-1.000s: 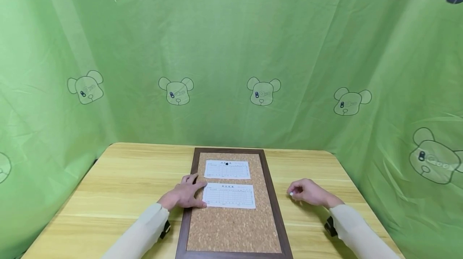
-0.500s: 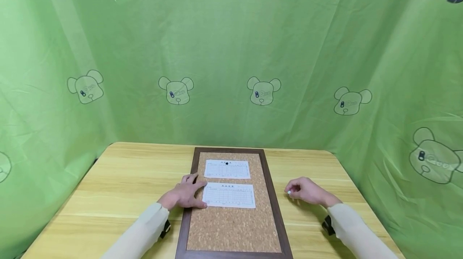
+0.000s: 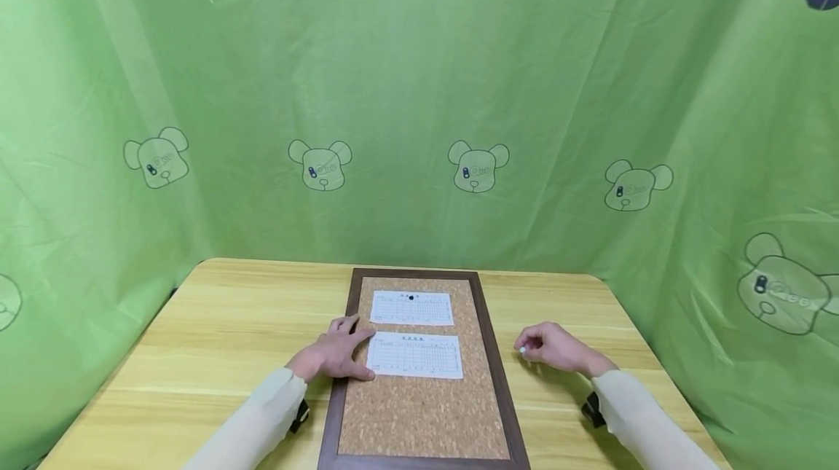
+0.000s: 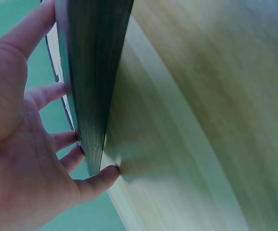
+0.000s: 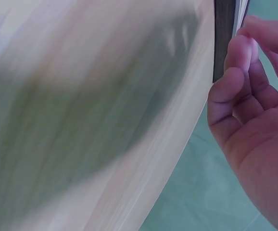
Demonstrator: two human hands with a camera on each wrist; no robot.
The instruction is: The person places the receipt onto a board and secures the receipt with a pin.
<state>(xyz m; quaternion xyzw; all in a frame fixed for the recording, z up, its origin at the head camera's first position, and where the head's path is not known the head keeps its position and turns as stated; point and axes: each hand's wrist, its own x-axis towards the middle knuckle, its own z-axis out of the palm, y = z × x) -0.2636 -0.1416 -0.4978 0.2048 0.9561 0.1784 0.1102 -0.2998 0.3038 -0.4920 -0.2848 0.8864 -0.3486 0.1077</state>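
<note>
A cork board (image 3: 419,419) in a dark wooden frame lies on the table. On it are two white printed forms, one above the other. The upper form (image 3: 393,310) has a black pushpin (image 3: 411,298) near its top edge. My left hand (image 3: 337,353) rests across the board's left frame with fingers spread, thumb and index finger at the left edge of the lower form (image 3: 413,357). To the right of the board, above the table, my right hand (image 3: 557,347) pinches a small white pin (image 3: 522,350), too small to see clearly. The right wrist view shows that hand's fingers curled, the pin hidden.
The light wooden table (image 3: 216,324) extends on both sides of the board. Green cloth (image 3: 400,229) printed with bear heads hangs behind it and along both sides. A black band (image 3: 593,409) sits at the right wrist, another (image 3: 300,416) at the left.
My right hand has shifted slightly left toward the board, still holding the small white pin. The left hand, the board and both forms stay in place.
</note>
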